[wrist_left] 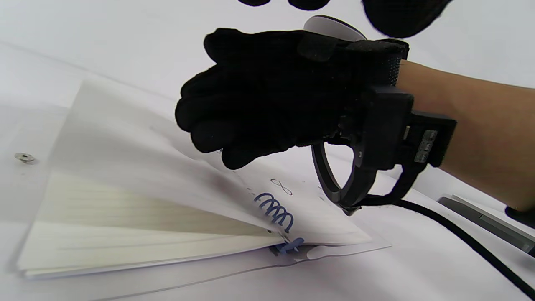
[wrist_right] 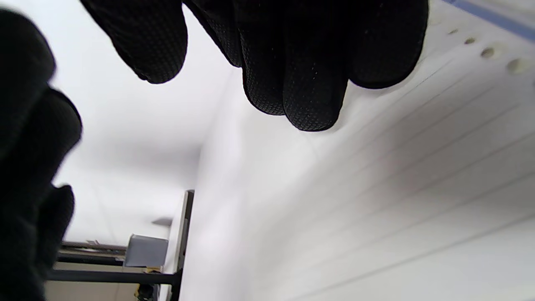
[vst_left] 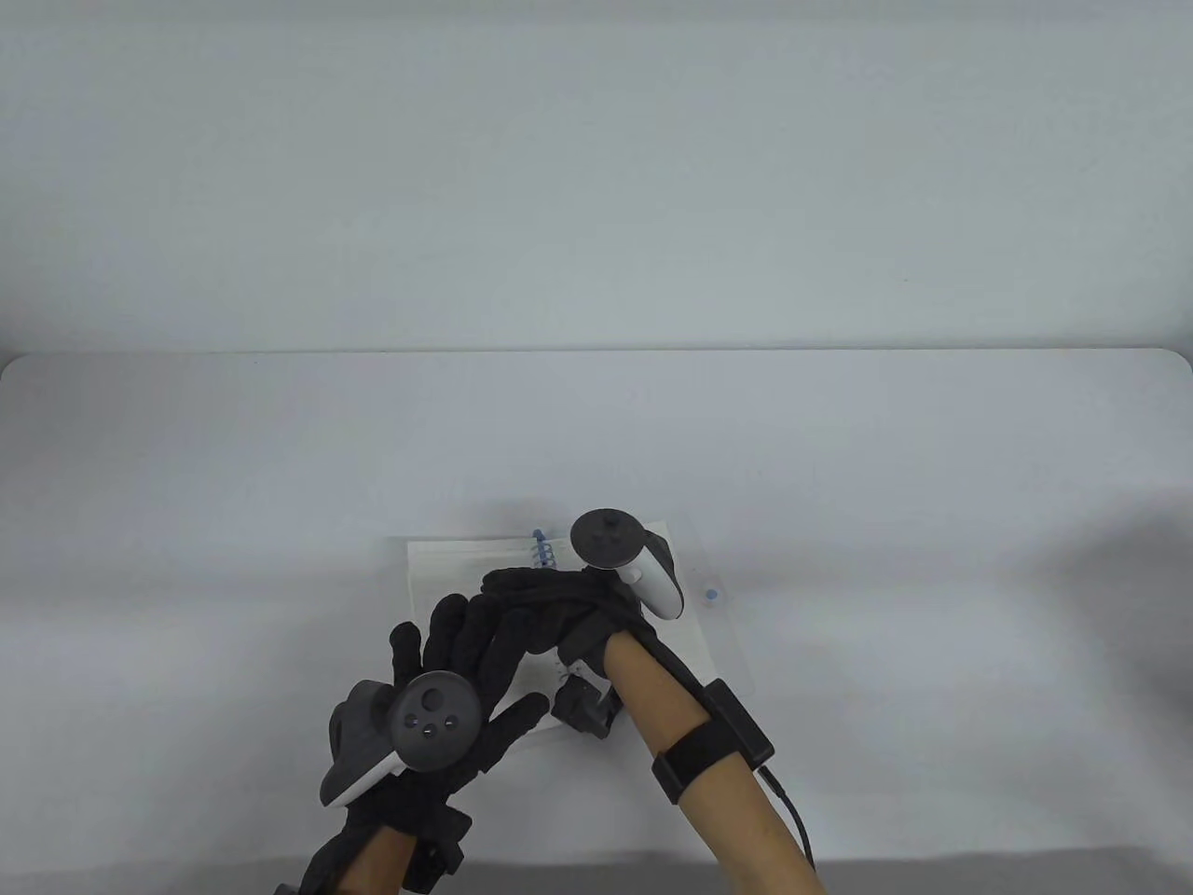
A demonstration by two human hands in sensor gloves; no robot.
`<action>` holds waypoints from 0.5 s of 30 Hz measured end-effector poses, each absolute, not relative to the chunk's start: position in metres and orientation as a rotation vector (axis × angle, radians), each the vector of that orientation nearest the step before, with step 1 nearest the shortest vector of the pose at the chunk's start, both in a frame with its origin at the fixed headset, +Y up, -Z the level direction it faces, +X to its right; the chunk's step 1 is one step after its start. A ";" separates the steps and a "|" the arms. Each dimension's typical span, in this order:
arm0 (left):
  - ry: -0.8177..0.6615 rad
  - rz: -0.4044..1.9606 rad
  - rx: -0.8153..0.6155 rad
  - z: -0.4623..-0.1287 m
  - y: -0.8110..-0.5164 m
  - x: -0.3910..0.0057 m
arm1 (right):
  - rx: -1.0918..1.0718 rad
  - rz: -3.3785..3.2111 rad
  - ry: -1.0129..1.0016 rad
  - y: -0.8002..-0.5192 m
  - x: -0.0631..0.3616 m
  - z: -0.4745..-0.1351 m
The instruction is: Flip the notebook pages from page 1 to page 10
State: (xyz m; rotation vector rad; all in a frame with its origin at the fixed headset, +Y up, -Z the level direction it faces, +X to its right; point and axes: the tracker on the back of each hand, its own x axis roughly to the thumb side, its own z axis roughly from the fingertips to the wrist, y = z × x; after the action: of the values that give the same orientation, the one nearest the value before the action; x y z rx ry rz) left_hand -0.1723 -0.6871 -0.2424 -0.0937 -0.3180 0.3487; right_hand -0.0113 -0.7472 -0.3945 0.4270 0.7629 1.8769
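Note:
The spiral notebook (vst_left: 438, 569) lies open near the table's front, its blue coil (vst_left: 541, 550) across the middle. My right hand (vst_left: 545, 606) reaches left over the coil, fingers curled on a raised, arched page (wrist_left: 138, 138). In the right wrist view its fingertips (wrist_right: 301, 83) lie against the lined sheet (wrist_right: 418, 175); whether the thumb touches the page is hidden. In the left wrist view a page marked "8" (wrist_left: 281, 187) lies flat under the right hand (wrist_left: 267, 96), beside the coil (wrist_left: 276, 211). My left hand (vst_left: 457, 671) lies with fingers spread on the notebook's left side.
The notebook's clear plastic cover (vst_left: 694, 559) sticks out to the right, with a small blue snap (vst_left: 712, 595); a metal snap (wrist_left: 25, 157) shows in the left wrist view. A cable (vst_left: 792, 820) runs from my right wrist strap. The white table (vst_left: 932, 466) extends around.

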 end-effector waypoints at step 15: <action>-0.317 0.340 -0.115 -0.243 -0.688 -0.171 | 0.254 2.682 0.186 -0.743 0.072 -0.417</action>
State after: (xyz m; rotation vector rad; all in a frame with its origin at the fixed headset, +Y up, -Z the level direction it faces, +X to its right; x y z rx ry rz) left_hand -0.1705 -0.6880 -0.2426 -0.1146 -0.3172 0.3395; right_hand 0.0721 -0.7431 -0.4167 0.2545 0.1864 2.6818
